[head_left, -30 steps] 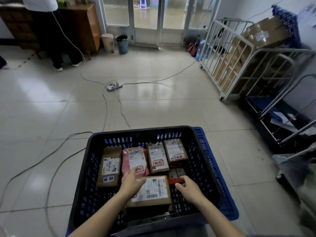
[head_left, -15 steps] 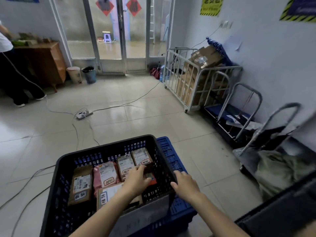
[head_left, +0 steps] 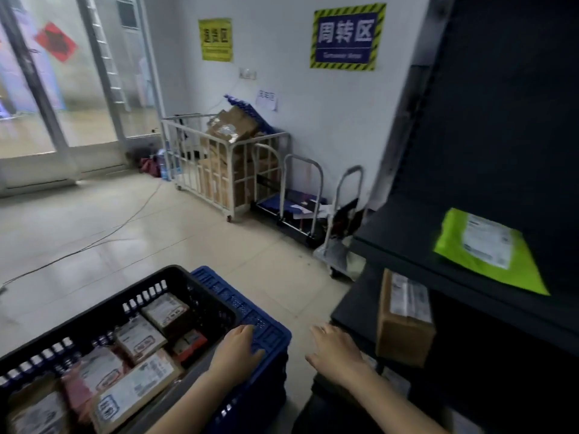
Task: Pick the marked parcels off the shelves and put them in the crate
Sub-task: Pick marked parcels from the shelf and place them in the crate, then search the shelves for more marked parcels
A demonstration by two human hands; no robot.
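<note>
A black crate (head_left: pixel 175 277) sits at the lower left on a blue crate (head_left: pixel 250 311) and holds several labelled parcels (head_left: pixel 138 383). My left hand (head_left: pixel 238 352) hovers over the crates' right edge, fingers relaxed, holding nothing. My right hand (head_left: pixel 335 352) is in the air between the crate and the dark shelves (head_left: pixel 407 245), empty, fingers loosely spread. On the lower shelf lies a brown cardboard parcel (head_left: pixel 404 321) with a white label. On the shelf above lies a green bag parcel (head_left: pixel 488 249) with a white label.
A white wire cage trolley (head_left: pixel 225 170) with cardboard boxes stands by the far wall. Two platform hand trucks (head_left: pixel 300 195) are parked between it and the shelves. A cable (head_left: pixel 94 242) runs across the tiled floor. Glass doors (head_left: pixel 62 89) are at the left.
My view has swung right from the crate to the shelves. Both hands have left the inside of the crate; the right hand has moved right toward the shelves.
</note>
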